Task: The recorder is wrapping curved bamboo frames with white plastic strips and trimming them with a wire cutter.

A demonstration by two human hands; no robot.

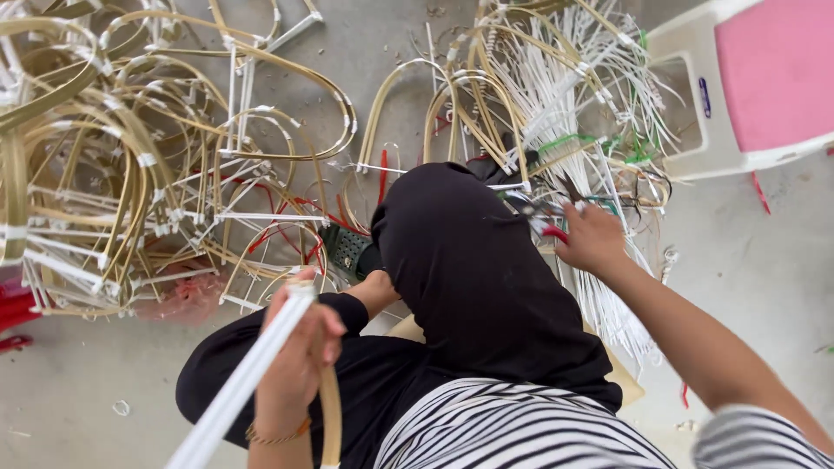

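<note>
1. The white rods (pixel 248 373), a couple of long, straight sticks held together, run from the bottom left up to the left hand (pixel 300 347), in front of the person's bent knee. The fingers are curled tight around them near their upper end.
2. Under the same hand a curved tan cane strip (pixel 330 417) hangs down past the wrist, which wears a thin bracelet; whether the fingers also clamp the strip I cannot tell.
3. The right hand (pixel 591 239) reaches out past the raised knee. Its fingers are wrapped around the red handles of a pair of pliers (pixel 543 217), whose dark nose points left toward the knee.
4. Just beyond the pliers lies a heap of thin white sticks (pixel 573 78) mixed with cane loops and bits of green tie, spreading down beside the right forearm.
5. The person sits on the concrete floor (pixel 382 52) in black trousers and a striped top, one knee up between the two hands, with a dark sandal (pixel 346 247) showing beside it.
6. To the left, well apart from the right hand, sprawls a big tangle of bent cane frames (pixel 113 174) bound with white tape, with red strands threaded through.
7. At the top right stands a white plastic stool (pixel 695 78) with a pink top, close to the stick heap.
</note>
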